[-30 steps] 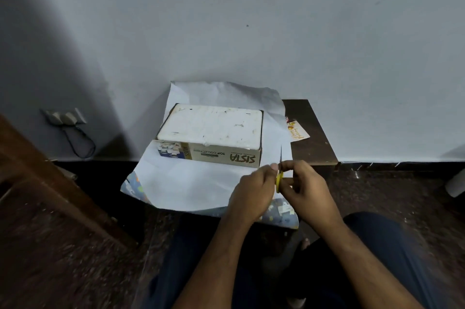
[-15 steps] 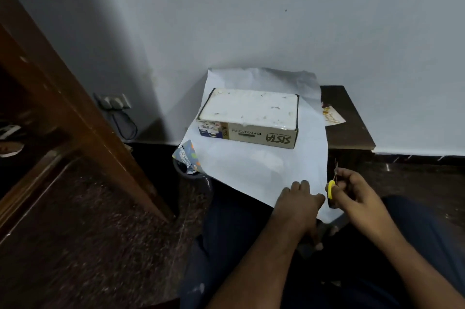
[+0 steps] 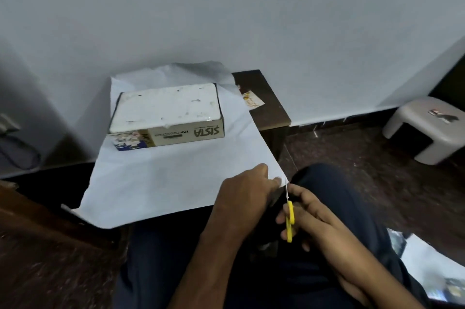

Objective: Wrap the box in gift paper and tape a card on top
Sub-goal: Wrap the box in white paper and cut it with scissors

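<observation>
Box, white-topped cardboard, sits on white gift paper at counter's back edge. Left hand pinches paper's near right corner; right hand grips yellow-handled scissors. Risk: unsupported overhang sags, cut wanders or tears.

Right hand grips yellow scissors beside white paper.
</observation>
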`<state>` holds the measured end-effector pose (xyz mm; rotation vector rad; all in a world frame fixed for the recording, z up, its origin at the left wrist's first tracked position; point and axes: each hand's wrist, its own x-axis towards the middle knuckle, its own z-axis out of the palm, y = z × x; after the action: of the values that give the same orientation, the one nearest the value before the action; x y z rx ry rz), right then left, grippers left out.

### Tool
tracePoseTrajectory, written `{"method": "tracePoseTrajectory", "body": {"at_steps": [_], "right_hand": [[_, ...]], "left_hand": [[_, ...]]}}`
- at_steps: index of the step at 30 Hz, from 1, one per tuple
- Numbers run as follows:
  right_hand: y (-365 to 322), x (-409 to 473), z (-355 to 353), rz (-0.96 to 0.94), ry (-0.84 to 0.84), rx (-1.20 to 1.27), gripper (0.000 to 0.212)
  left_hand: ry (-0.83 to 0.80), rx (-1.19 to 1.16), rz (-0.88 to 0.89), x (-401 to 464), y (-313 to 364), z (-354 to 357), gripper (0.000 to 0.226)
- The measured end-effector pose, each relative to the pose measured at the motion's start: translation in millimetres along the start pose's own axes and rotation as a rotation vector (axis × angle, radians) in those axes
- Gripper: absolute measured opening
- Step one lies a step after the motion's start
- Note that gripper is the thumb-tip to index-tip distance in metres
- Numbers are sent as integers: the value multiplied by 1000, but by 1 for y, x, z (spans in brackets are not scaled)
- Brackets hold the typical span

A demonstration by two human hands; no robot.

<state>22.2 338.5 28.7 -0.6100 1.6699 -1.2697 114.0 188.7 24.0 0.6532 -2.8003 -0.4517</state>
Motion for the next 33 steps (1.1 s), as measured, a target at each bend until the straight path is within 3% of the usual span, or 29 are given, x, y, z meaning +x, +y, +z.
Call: {"method": "tracePoseTrajectory", "body": {"at_steps": [1,3,5,9,12,15,20,33], "right_hand": [[-4,0,-1,5,-2,-9,36],[-14,2,-3,11,-15,-57,35],[-28,4,-10,23,-33,-104,46],[-52,9,-38,78,-90,-198,54],[-67,10,-65,84,-145,-140,58],[-72,11,-84,75,-197,-91,80],[-72,10,-85,67,-263,-261,36],[-63,18,-85,71,-273,-371,30]], "left_hand": [[61,-37,30,-2,1,-3,16],[188,-69,20,-2,-4,0,27],[224,-40,52,-1,-10,2,8],[333,-11,101,7,-8,7,31],[316,-23,89,11,4,13,27],[305,51,91,16,14,22,32],[320,81,84,16,18,27,31],[303,137,95,20,22,21,31]]}}
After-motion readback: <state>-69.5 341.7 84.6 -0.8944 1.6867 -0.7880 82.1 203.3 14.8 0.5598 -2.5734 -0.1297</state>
